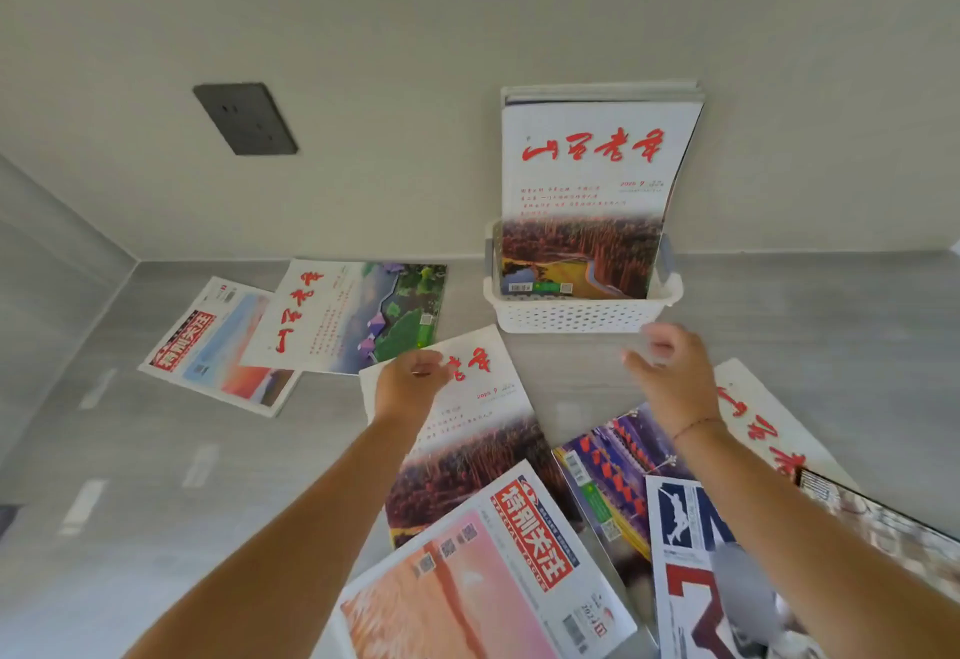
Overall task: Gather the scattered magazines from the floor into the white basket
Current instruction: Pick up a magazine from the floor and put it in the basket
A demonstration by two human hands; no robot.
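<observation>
Several magazines (pixel 587 180), long axis upright, in basket (pixel 571 316)

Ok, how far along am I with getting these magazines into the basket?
Done: a few magazines stand in the white basket. In hand: your left hand is on the forest-cover magazine, grip unclear; right hand empty. Left: at least seven on the floor.

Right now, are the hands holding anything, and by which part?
Right hand holds nothing. Left hand curls over the title end of the forest-cover magazine, but whether it grips cannot be told.
</observation>
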